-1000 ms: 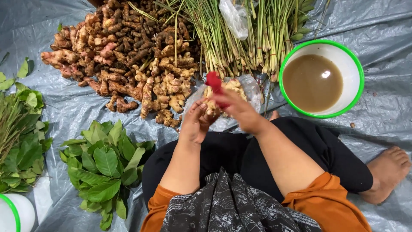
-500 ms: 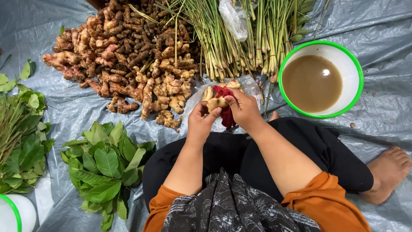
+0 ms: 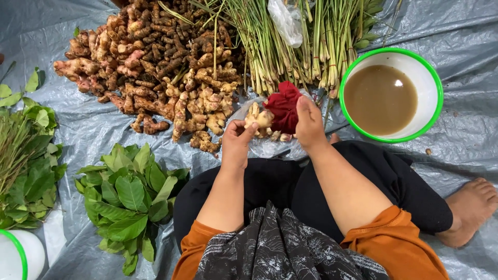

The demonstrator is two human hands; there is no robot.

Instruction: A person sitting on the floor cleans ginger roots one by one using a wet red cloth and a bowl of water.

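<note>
Ginger root [image 3: 259,119] held in my left hand [image 3: 237,143] while my right hand [image 3: 309,124] presses a dark red cloth [image 3: 283,107] against it, above a grey tarp [image 3: 93,129] on the floor.

My left grip is clamped on the knobbly pale root, my right bunched around the cloth. I judge the ginger firm, light and lumpy, easiest held by its thick middle; its thin nubs could snap. Nearby lie a pile of ginger and turmeric [image 3: 145,67], lemongrass stalks [image 3: 290,46], green leaves [image 3: 129,197] and a green-rimmed bowl [image 3: 358,57] of brown water.
</note>
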